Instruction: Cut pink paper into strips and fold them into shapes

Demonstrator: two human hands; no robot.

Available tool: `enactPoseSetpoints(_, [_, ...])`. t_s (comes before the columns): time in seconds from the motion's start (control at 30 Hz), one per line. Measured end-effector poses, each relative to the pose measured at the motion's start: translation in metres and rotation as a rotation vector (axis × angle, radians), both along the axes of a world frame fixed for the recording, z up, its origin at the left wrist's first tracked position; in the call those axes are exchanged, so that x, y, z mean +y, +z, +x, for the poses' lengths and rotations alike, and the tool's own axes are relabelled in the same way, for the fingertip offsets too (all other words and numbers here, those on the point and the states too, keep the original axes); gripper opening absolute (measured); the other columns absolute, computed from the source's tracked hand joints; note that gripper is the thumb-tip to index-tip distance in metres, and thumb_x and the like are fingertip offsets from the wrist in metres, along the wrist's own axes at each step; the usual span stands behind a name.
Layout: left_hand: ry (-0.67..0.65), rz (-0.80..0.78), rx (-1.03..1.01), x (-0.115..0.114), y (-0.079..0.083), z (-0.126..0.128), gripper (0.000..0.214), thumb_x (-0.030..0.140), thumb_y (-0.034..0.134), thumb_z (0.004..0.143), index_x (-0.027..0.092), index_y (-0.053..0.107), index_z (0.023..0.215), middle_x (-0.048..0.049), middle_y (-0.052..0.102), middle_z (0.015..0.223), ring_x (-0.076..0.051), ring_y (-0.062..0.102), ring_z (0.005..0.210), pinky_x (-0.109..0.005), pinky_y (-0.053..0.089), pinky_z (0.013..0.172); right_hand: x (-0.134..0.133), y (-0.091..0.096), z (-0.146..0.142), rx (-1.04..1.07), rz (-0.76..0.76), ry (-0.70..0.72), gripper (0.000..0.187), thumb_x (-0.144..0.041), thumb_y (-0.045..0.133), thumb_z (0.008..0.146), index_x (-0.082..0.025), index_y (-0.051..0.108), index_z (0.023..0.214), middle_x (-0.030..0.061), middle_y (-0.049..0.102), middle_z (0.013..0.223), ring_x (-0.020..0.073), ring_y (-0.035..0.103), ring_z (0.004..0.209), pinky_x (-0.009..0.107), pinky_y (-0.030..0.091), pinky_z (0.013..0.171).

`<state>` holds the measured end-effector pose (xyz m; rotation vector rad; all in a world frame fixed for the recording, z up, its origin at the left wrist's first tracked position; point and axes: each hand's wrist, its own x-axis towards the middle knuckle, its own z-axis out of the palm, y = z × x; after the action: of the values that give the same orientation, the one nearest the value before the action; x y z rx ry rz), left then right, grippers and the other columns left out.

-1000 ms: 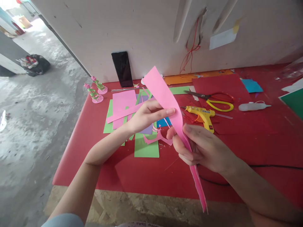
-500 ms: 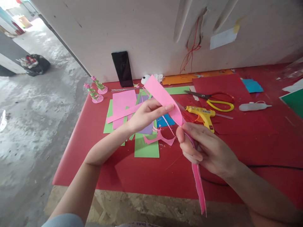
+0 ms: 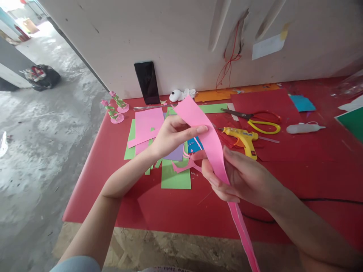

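Observation:
I hold a long pink paper strip [image 3: 211, 141] with both hands above the red table [image 3: 170, 207]. My left hand [image 3: 172, 136] pinches the strip's upper part with thumb and fingers closed on it. Lower down, my right hand [image 3: 241, 177] is closed round the strip's middle, and the tail hangs past the table's front edge to the bottom of the view. Under my hands lie pink, green, purple and blue paper sheets [image 3: 147, 124] and curled pink offcuts [image 3: 188, 164].
A yellow glue gun [image 3: 242, 138], scissors [image 3: 255, 119] and a white glue bottle [image 3: 303, 127] lie right of centre. A black phone [image 3: 146, 83] leans on the back board. Two small pink-and-green paper figures [image 3: 115, 107] stand at the far left corner. A black cable [image 3: 326, 199] crosses the right.
The strip's top end has dropped and twisted flatter toward me. My right hand slid along the strip and re-gripped it; the hanging tail swung lower and to the right.

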<state>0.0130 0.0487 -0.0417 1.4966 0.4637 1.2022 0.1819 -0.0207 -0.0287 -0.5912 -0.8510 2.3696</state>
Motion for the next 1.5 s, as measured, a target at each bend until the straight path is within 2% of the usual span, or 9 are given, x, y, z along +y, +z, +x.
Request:
enactPoseSetpoints(0.17, [0.040,0.033,0.044,0.000,0.000,0.000,0.024,0.043,0.073,0.077,0.020,0.073,0.070,0.0023,0.068,0.064,-0.010,0.062,0.062,-0.024,0.051,0.057,-0.002,0.006,-0.001,-0.070,-0.001,-0.051,0.034,-0.046,0.061,0.087,-0.014,0.060,0.077,-0.0073,0.043,0.049,0.0014,0.023,0.036,0.016,0.018,0.032])
enactPoseSetpoints(0.33, [0.073,0.020,0.046,0.000,-0.003,0.000,0.026,0.043,0.072,0.078,0.019,0.071,0.068,0.0024,0.065,0.064,-0.008,0.058,0.060,-0.023,0.047,0.056,-0.005,0.011,-0.001,-0.108,0.011,-0.085,0.031,-0.044,0.060,0.088,-0.014,0.063,0.084,-0.0077,0.046,0.046,0.0011,0.021,0.033,0.015,0.017,0.030])
enactPoseSetpoints(0.63, [0.043,-0.092,0.105,0.001,-0.004,0.001,0.039,0.056,0.070,0.074,0.018,0.066,0.064,0.0000,0.062,0.066,-0.010,0.057,0.064,-0.025,0.044,0.055,-0.009,0.002,-0.001,-0.041,0.047,-0.175,0.030,-0.033,0.050,0.095,-0.019,0.053,0.069,-0.0086,0.043,0.040,0.0023,0.018,0.029,0.013,0.017,0.028])
enactPoseSetpoints(0.8, [0.059,-0.086,0.016,0.001,-0.003,0.000,0.029,0.048,0.073,0.076,0.020,0.069,0.071,0.0016,0.067,0.069,-0.010,0.061,0.065,-0.025,0.050,0.061,-0.007,0.002,0.002,-0.011,0.027,-0.140,0.030,-0.034,0.051,0.094,-0.018,0.054,0.069,-0.0066,0.045,0.040,0.0032,0.024,0.029,0.014,0.022,0.030])
enactPoseSetpoints(0.93, [0.053,-0.119,-0.019,0.000,-0.001,0.000,0.024,0.045,0.076,0.073,0.021,0.071,0.074,0.0029,0.069,0.071,-0.008,0.063,0.064,-0.023,0.052,0.060,-0.002,0.003,0.002,0.028,-0.026,-0.017,0.028,-0.043,0.056,0.089,-0.017,0.062,0.082,-0.0019,0.059,0.055,0.0060,0.042,0.034,0.018,0.035,0.034])
enactPoseSetpoints(1.0, [0.037,-0.134,0.007,-0.002,-0.001,0.001,0.025,0.044,0.078,0.071,0.020,0.071,0.071,0.0027,0.069,0.068,-0.008,0.062,0.061,-0.022,0.051,0.058,0.000,0.003,0.001,0.031,-0.024,0.023,0.033,-0.049,0.057,0.087,-0.017,0.063,0.087,-0.0015,0.061,0.059,0.0070,0.045,0.036,0.020,0.037,0.035])
enactPoseSetpoints(1.13, [0.006,-0.109,0.028,-0.004,0.000,0.003,0.023,0.042,0.078,0.071,0.019,0.071,0.068,0.0032,0.067,0.064,-0.006,0.059,0.058,-0.020,0.049,0.054,0.000,0.006,0.000,-0.067,0.006,-0.011,0.039,-0.054,0.061,0.084,-0.016,0.063,0.093,-0.0063,0.051,0.048,0.0038,0.030,0.032,0.017,0.025,0.032])
enactPoseSetpoints(1.23, [-0.007,-0.103,0.026,-0.006,0.001,0.004,0.023,0.041,0.079,0.070,0.020,0.071,0.068,0.0029,0.068,0.067,-0.007,0.061,0.061,-0.021,0.051,0.056,-0.001,0.007,0.000,-0.144,0.030,-0.063,0.038,-0.054,0.062,0.083,-0.016,0.062,0.088,-0.0081,0.047,0.043,0.0027,0.024,0.031,0.017,0.019,0.031])
enactPoseSetpoints(1.5, [0.003,-0.027,0.115,-0.004,0.001,0.002,0.035,0.050,0.071,0.076,0.018,0.068,0.064,0.0009,0.065,0.063,-0.009,0.058,0.060,-0.024,0.047,0.055,-0.004,0.002,0.003,-0.134,0.099,-0.084,0.034,-0.049,0.054,0.090,-0.018,0.060,0.077,-0.0084,0.046,0.037,0.0032,0.022,0.025,0.016,0.021,0.026])
